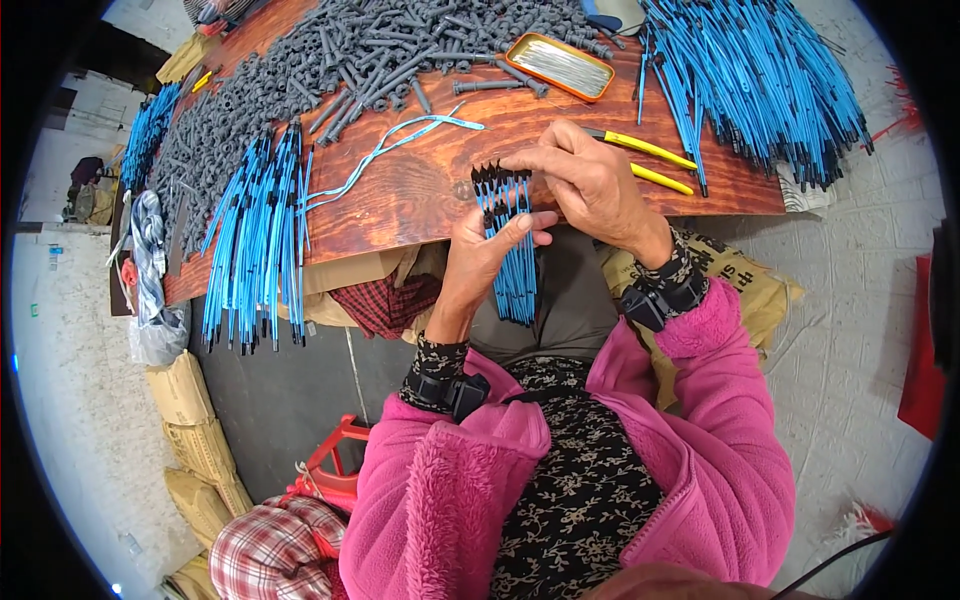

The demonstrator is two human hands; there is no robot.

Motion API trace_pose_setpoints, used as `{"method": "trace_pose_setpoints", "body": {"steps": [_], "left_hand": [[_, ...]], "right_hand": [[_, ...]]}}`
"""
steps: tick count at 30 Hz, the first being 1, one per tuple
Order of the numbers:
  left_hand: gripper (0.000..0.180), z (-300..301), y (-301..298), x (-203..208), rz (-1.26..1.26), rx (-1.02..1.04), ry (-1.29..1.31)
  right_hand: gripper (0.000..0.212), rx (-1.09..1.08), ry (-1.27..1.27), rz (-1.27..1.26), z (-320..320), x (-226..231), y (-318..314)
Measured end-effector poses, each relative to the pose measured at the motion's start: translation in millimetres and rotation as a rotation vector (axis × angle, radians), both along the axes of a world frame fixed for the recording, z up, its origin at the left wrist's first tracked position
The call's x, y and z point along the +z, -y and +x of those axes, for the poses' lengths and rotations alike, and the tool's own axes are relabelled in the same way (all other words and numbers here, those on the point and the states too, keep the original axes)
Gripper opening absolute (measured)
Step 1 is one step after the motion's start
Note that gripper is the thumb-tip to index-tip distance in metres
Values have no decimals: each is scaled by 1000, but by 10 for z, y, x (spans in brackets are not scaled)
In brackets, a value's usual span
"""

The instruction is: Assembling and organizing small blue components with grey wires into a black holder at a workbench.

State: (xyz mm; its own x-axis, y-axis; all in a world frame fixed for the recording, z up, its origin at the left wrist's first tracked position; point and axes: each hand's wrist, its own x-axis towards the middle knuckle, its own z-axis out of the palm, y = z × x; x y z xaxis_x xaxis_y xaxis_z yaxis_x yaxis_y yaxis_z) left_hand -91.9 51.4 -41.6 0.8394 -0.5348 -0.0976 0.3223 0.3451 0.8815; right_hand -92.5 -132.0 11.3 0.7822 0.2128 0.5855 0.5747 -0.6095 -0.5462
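Observation:
My left hand [472,258] is closed round a small bundle of thin blue sticks [515,280] with black tips, held upright just off the table's front edge. The black ends stand above my thumb in a row, and the blue lengths hang below the hand. Over the bundle's top right is my right hand [600,185], its forefinger reaching to the black tips and its other fingers curled in. Whatever it pinches is too small to make out. Close behind that hand lie yellow-handled pliers [650,150].
On the wooden table [420,190] are a heap of grey plastic tubes [370,50], an orange-rimmed tin [560,66] of thin metal pins and blue strips [380,150]. Blue stick piles lie at right [770,90] and left [262,240], overhanging the edge. A red stool [335,460] stands below.

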Motion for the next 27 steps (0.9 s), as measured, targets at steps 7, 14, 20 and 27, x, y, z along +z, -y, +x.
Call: {"method": "trace_pose_setpoints", "body": {"steps": [7,14,20,27], "left_hand": [[41,-9,3,-13,8,8,-17],[34,-16,-4,14,6,5,-37],[34,-20,0,16,21,19,-25],[37,12,-45,9,-11,-45,-9]], "right_hand": [[35,-32,78,-84,-10,53,-16],[34,-18,41,-60,-21,55,-17],[37,-48,90,-139,-30,94,-56],[36,86,-74,65,36,-30,-3]]}}
